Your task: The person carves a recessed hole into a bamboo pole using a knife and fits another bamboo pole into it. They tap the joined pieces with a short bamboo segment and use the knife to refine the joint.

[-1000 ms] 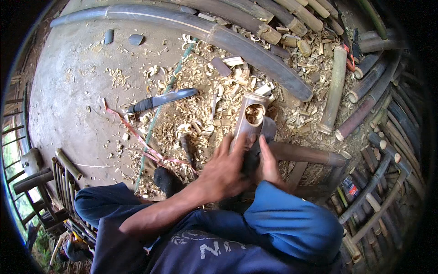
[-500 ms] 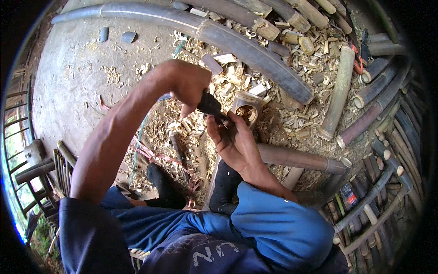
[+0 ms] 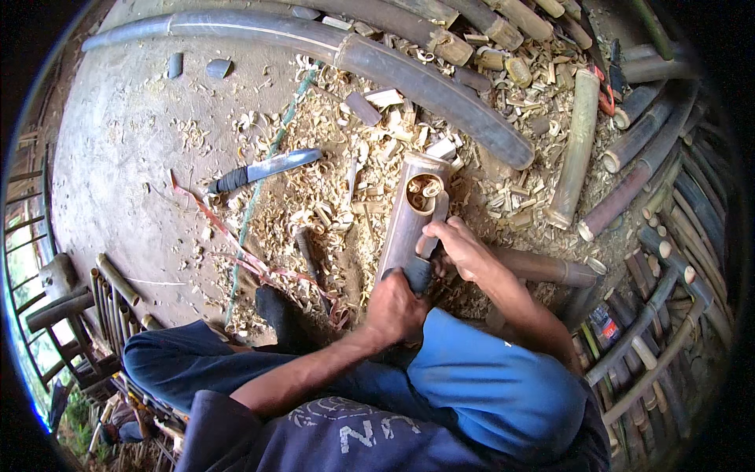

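Observation:
A bamboo tube (image 3: 397, 236) with a round hole near its far end slants away from me, and pale curled shavings (image 3: 431, 189) show inside the hole. My left hand (image 3: 395, 305) is closed round the dark wrapped handle (image 3: 418, 274) of a knife, low over the tube. The knife's blade (image 3: 439, 211) points away along the tube's right side, close to the hole. My right hand (image 3: 465, 250) pinches the blade between thumb and fingers, just beyond the handle; some of its fingers are hidden.
Left of the tube lies another knife (image 3: 279, 164) with a black wrapped handle. A dark-handled tool (image 3: 311, 256) rests among wood shavings (image 3: 330, 185). Long bamboo poles (image 3: 429, 90) lie beyond, and more bamboo (image 3: 645, 197) is stacked on the right.
My left hand has swung down and toward me with the knife, which now lies along the tube. My right hand has moved slightly right and nearer. The other knife is now uncovered.

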Motion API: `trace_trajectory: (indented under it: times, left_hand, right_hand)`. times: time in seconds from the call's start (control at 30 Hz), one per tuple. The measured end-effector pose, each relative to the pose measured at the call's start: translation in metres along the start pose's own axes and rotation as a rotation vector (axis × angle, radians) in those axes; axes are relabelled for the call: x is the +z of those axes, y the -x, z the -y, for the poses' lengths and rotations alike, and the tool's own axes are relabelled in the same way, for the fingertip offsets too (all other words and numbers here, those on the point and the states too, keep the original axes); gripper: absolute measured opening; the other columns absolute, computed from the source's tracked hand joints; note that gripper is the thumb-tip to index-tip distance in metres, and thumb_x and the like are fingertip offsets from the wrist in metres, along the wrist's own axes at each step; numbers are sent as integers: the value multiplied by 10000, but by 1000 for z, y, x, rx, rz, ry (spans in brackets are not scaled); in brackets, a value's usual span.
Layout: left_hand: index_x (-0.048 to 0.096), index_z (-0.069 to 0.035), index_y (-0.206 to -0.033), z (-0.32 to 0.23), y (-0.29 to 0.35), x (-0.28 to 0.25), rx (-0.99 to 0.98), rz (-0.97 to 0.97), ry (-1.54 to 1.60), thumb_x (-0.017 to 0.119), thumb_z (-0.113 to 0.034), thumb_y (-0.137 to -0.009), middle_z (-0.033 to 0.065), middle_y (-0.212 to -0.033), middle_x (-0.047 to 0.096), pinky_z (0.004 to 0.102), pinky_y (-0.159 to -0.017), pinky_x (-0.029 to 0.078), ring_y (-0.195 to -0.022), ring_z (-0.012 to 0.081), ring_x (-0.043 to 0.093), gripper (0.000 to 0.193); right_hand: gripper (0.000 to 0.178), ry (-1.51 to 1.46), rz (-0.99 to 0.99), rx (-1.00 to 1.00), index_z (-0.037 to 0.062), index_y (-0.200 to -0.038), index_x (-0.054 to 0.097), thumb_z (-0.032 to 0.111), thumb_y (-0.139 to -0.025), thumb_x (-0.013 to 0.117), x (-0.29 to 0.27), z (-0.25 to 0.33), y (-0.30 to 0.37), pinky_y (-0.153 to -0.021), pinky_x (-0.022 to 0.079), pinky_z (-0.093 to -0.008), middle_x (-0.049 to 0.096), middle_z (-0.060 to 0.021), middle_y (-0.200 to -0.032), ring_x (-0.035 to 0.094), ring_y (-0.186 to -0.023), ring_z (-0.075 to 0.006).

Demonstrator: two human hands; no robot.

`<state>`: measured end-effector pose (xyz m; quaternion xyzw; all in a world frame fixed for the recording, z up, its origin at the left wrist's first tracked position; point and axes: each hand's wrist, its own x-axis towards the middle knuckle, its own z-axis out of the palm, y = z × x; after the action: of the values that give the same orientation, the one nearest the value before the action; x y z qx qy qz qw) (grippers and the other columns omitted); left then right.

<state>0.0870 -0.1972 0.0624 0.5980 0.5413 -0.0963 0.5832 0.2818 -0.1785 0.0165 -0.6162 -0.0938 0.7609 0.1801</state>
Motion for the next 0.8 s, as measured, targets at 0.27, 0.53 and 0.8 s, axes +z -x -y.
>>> trace_trajectory:
  times: [0.27,0.53,0.8]
  left_hand:
    - [689,-18,-750,-93,-33,-190,616,10,-1028,710,-132,-738,174,-740,704,432,-668,580,-758,334,731,117]
    - [690,42,-766,-47,-91,-199,-13,748,-533,800,-211,-622,158,-676,690,385,-590,529,-643,242,682,311]
    - [625,129,-916,-25,-8,-41,-148,183,-95,793,-250,-722,339,-904,685,468,-804,582,-898,416,720,457]
  right_hand:
    - [330,-1201,456,-189,20,-1193,629,297,-1025,567,86,-2,-5,-894,601,-425,710,-123,-1116,699,-1008,-265]
    - [314,-986,288,-74,-37,-1060,616,254,-1015,507,70,12,-7,-804,614,-414,705,-172,-932,712,-813,-295]
    - [265,-213,44,82,-8,-985,629,243,-912,586,6,9,-6,-363,494,-364,700,-150,-798,624,-511,-261]
